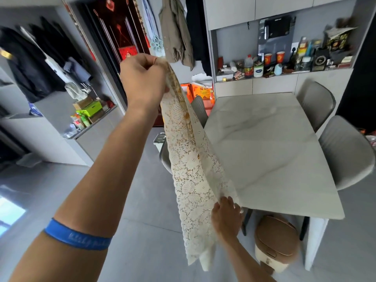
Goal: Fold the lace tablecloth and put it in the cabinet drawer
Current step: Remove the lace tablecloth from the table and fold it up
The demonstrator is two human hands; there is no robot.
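Observation:
The cream lace tablecloth [189, 159] hangs in the air as a long doubled strip, left of the marble table. My left hand [142, 78] is raised high and pinches its top edge between curled fingers and thumb. Lower down, my right hand [225, 216] grips the strip's right-hand edge near the table's front corner. The cloth's bottom end dangles free below my right hand. No cabinet drawer shows as open.
A white marble table [268, 151] stands to the right with grey chairs [345, 151] around it. A brown-lidded bin [276, 239] sits under its front edge. Grey wall cabinets [254, 86] with a cluttered shelf lie behind; a low counter [61, 135] stands at left.

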